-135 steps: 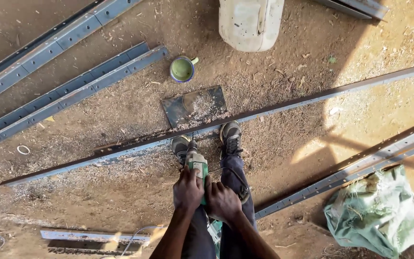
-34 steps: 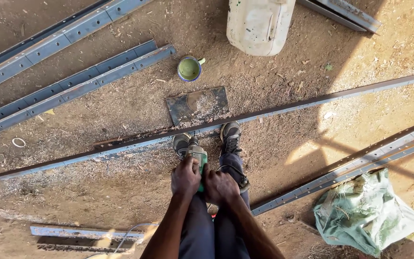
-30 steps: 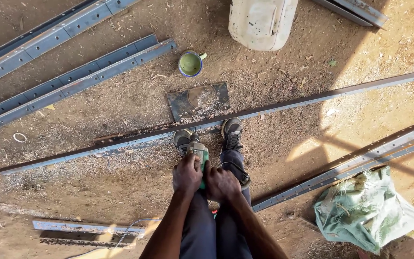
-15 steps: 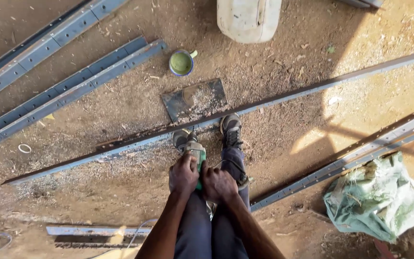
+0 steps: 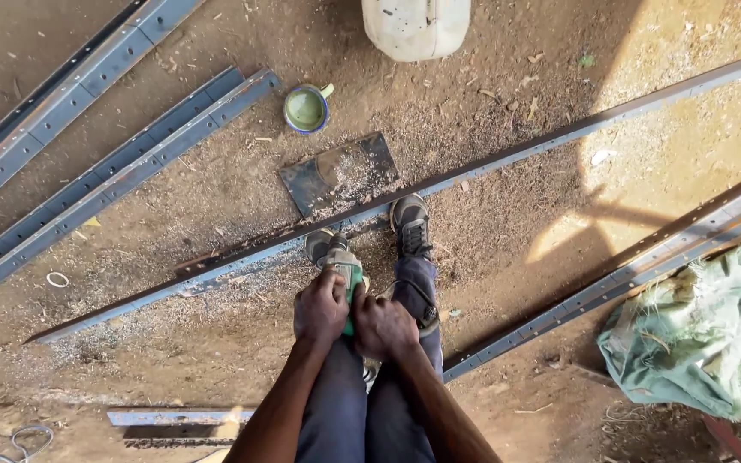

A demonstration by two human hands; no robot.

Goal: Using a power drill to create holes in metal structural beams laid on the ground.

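I stand on a dirt floor, looking straight down. My left hand (image 5: 320, 307) and my right hand (image 5: 382, 327) both grip a green angle grinder (image 5: 347, 276), held low in front of my legs. Its head points down at a long slotted metal angle bar (image 5: 508, 159) that runs diagonally across the ground. Both my shoes (image 5: 411, 225) rest on or against that bar. Grey filings lie along the bar to the left of the grinder.
Several grey slotted bars (image 5: 122, 176) lie at upper left, two more (image 5: 645, 274) at right. A flat steel plate (image 5: 336, 174) and a green cup (image 5: 306, 108) sit beyond the bar, a white jerrycan (image 5: 416, 26) at top. A green sack (image 5: 696, 339) lies right; a short bar (image 5: 177, 417) lies lower left.
My hands stay shut on the grinder at the same spot on the bar. Only the camera view shifts slightly between frames.
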